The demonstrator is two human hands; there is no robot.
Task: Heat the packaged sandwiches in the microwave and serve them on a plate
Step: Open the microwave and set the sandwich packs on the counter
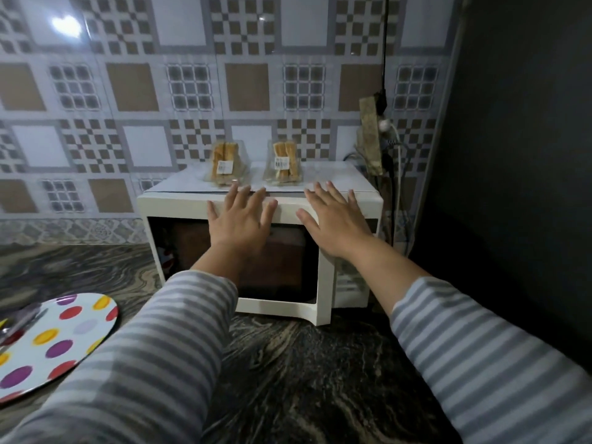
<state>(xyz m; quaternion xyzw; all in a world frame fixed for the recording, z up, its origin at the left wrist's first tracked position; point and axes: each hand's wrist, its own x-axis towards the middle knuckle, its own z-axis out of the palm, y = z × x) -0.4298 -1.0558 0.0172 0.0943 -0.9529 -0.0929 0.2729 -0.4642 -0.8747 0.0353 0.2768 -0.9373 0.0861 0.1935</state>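
Note:
Two packaged sandwiches in clear wedge packs stand on top of the white microwave [173, 203]: the left pack [225, 167] and the right pack [283, 167], each with a label. The microwave door [278, 304] is closed, its dark window facing me. My left hand [240, 219] is stretched out with fingers spread, fingertips near the top front edge just below the left pack. Beside it my right hand [333, 219] is also spread flat over the top front edge, right of the right pack. Neither hand holds anything. A white plate with coloured dots [61, 341] lies at the lower left.
The microwave sits on a dark marbled counter [304, 379] against a patterned tile wall. Cables and a power strip [371, 136] hang at its right, next to a dark wall. Some cutlery lies on the plate's left edge [19, 322].

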